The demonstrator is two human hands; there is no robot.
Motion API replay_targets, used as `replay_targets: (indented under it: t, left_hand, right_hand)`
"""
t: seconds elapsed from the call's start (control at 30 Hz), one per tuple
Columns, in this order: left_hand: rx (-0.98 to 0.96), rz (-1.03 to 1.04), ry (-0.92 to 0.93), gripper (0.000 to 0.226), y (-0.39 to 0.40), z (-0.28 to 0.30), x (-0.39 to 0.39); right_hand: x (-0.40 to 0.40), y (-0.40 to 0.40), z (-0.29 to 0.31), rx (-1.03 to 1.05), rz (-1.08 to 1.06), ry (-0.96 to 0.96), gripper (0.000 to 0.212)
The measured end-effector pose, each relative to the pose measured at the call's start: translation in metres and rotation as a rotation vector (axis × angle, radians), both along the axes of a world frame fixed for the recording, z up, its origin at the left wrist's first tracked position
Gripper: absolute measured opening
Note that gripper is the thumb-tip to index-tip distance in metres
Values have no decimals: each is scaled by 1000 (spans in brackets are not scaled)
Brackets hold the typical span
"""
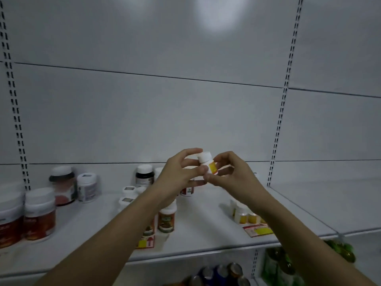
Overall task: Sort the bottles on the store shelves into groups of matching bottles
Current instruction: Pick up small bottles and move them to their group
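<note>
Both the left hand (181,172) and right hand (231,174) grip a small white yellow-labelled bottle (208,164) above the shelf (99,228).

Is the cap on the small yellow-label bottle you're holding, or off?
On. The white cap sits atop the yellow-label bottle, held tilted between both hands, left and right. How tight: cannot tell.

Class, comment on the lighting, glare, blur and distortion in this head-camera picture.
Head view: dim overall; a bright glare patch on the back panel; left hand and right hand slightly soft around the small bottle; wide-angle bending tilts the slotted uprights.
</note>
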State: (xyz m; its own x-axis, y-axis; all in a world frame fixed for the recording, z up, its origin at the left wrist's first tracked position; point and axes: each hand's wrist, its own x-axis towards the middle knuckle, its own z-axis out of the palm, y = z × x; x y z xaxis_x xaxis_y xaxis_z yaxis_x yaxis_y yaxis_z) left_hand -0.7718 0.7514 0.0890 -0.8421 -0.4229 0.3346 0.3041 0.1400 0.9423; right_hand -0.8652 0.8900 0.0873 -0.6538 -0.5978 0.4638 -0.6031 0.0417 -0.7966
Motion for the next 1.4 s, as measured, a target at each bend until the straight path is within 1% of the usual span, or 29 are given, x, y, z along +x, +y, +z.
replay_targets:
  t: [0.1, 0.23, 0.3, 0.43, 0.5, 0.6, 0.67, 0.7, 0.77, 0.8, 0.87, 0.93, 1.03, 1.17, 1.4]
  left_hand:
    - [9, -6, -34, 37, 30, 0, -23]
    - [-95, -39, -62, 29, 75, 4, -64]
    - [-136, -31, -58, 30, 94, 7, -82]
    - [-193, 61, -106, 39, 114, 2, -106]
    - [-186, 149, -115, 39, 116, -6, -112]
    - [-274, 454, -143, 30, 103, -31, -109]
    - [-424, 643, -258, 27, 90, -62, -100]
    - [-510, 690, -366, 29, 84, -80, -95]
    - [-709, 687, -630, 33, 75, -114, -87]
    - [-809, 663, -726, 37, 72, -126, -87]
    - [-903, 638, -804, 41, 70, -136, -88]
    - [-909, 616, -839, 43, 70, -136, -92]
    - [-921, 602, -863, 48, 66, -137, -94]
    - [-934, 616, -852, 51, 61, -141, -92]
    - [-913, 638, -834, 49, 63, -138, -93]
  right_hand:
    - [-38, 46, 14, 24, 94, -53, 26]
    - [-84, 94, 26, 60, 182, -2, 28]
    - [-103, 108, 29, 67, 232, 36, 28]
    - [-137, 119, 24, 95, 274, 66, 24]
    - [-150, 116, 17, 117, 268, 68, 19]
    - [-163, 105, 6, 125, 209, 68, 18]
    - [-173, 96, -1, 169, 161, 53, 23]
    - [-177, 91, -4, 207, 145, 37, 27]
    - [-184, 79, -8, 288, 133, 18, 28]
    - [-187, 72, -10, 331, 135, 18, 27]
    - [-189, 57, -14, 430, 151, 15, 21]
    - [-191, 44, -21, 516, 174, -8, 18]
    - [-193, 30, -31, 624, 236, -38, 21]
    - [-195, 24, -38, 787, 268, -47, 22]
    - [-202, 22, -37, 907, 330, -89, 26]
